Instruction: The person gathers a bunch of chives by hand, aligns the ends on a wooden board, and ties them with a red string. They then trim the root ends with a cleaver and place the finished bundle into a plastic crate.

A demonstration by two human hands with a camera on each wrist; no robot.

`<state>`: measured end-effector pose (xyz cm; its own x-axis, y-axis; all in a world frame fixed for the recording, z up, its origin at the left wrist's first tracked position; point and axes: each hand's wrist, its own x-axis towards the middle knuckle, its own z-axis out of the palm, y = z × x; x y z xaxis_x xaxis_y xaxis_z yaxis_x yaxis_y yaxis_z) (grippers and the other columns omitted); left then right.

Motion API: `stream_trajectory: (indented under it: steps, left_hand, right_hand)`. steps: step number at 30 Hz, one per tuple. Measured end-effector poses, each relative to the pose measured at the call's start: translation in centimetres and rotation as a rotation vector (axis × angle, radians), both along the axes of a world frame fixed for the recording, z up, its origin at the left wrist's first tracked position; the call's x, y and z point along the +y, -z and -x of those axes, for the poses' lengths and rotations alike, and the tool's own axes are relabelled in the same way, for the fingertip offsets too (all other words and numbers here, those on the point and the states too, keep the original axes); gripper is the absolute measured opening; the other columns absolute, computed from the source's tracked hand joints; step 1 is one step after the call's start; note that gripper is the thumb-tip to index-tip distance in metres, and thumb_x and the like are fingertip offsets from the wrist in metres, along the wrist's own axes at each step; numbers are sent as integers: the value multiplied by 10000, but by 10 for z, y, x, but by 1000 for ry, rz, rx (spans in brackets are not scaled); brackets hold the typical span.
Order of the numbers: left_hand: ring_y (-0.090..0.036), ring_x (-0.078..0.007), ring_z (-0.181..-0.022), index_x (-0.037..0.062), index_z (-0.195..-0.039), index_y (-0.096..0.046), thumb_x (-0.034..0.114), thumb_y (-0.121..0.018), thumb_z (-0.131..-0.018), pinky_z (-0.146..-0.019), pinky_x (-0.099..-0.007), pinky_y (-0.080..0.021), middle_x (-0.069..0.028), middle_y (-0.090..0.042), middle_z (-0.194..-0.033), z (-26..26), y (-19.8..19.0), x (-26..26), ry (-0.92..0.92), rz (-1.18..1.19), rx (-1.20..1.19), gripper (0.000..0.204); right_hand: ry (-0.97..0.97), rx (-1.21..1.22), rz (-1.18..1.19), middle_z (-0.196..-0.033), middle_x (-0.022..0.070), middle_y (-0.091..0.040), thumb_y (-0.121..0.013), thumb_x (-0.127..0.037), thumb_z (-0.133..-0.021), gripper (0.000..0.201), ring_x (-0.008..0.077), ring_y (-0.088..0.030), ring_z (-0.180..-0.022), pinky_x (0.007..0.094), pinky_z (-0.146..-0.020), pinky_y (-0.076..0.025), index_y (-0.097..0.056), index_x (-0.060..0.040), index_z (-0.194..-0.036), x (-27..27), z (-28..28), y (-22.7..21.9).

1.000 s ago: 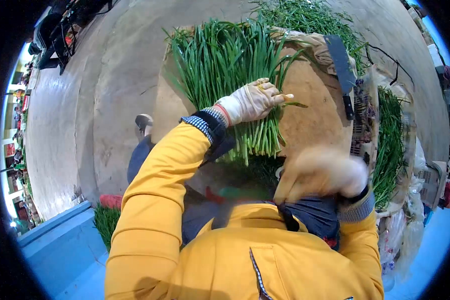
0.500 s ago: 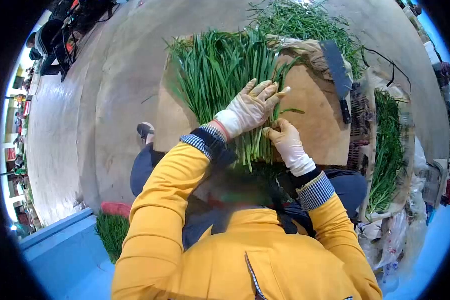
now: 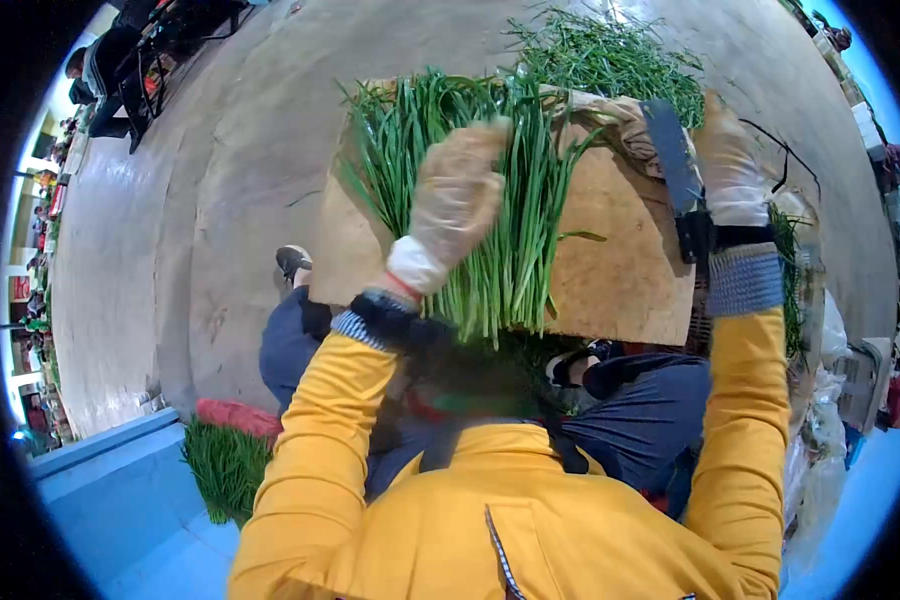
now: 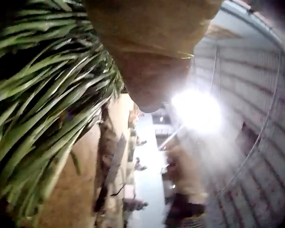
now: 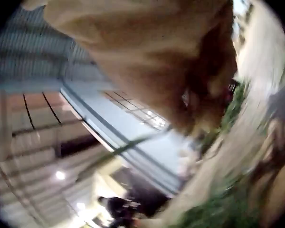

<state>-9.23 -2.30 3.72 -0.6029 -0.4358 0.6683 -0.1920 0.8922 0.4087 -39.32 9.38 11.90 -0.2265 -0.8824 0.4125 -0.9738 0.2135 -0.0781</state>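
Observation:
A thick bundle of garlic chives (image 3: 510, 240) lies on the wooden board (image 3: 625, 250), pale stalk ends toward the person. My gloved left hand (image 3: 457, 200), blurred, hovers over the bundle with its fingers loosely bent and nothing in them. In the left wrist view, the green leaves (image 4: 42, 104) spread beside that glove. Far to the right, my gloved right hand (image 3: 727, 165) is raised beside the cleaver (image 3: 673, 160). From its fingertips a long thin green leaf (image 5: 118, 151) sticks out in the right wrist view, pinched there.
One stray leaf (image 3: 582, 236) lies on the board. Loose greens (image 3: 610, 60) are heaped on the floor beyond it, and a crumpled cloth (image 3: 620, 115) lies at the board's far edge. More chives (image 3: 220, 465) stand at the lower left. Plastic bags (image 3: 822, 420) hang at the right.
My right hand has gone from the stalks up to the right, past the cleaver. The left hand has come off the bundle's right side and shifted left.

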Motion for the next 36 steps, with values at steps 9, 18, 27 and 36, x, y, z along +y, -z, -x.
stream_trajectory:
  steps: [9, 18, 27, 36]
  left_hand:
    - [-532, -183, -1028, 42, -1414, -291, 156, -623, -880, -937, -341, -451, -122, -526, -1185, -142, 64, 8, -516, -1094, 228, 639]
    - [-273, -321, -1364, -33, -1457, -71, 430, -757, -738, -1110, -335, -239, -258, -198, -1488, -83, 58, 35, -458, -950, -145, 1097]
    - [-538, -228, -1101, -1, -1433, -256, -1, -510, -838, -945, -311, -426, -154, -533, -1274, -108, 65, 31, -418, -1188, 32, 647]
    - [-169, -263, -1397, 26, -1478, -14, 173, -774, -744, -1132, -348, -160, -187, -185, -1505, -74, 79, 53, -392, -875, 123, 1068]
  right_hand:
    - [-22, -181, -317, -963, 169, -601, -623, -175, -806, 289, 293, -608, -911, 371, -736, -504, -564, -43, -1056, 58, -110, 142]
    - [-655, -690, -1138, -899, 116, -659, -604, -184, -822, 230, 241, -640, -840, 346, -730, -508, -631, -18, -979, 57, -99, -29]
    - [-174, -1875, 330, -1237, 138, -541, -659, -110, -826, 618, 255, -572, -1032, 331, -903, -467, -381, -10, -1369, -14, -73, 80]
    - [-397, -221, -20, -1022, 122, -584, -638, -57, -763, 462, 287, -603, -884, 362, -723, -528, -549, -146, -1208, -9, -227, 100]
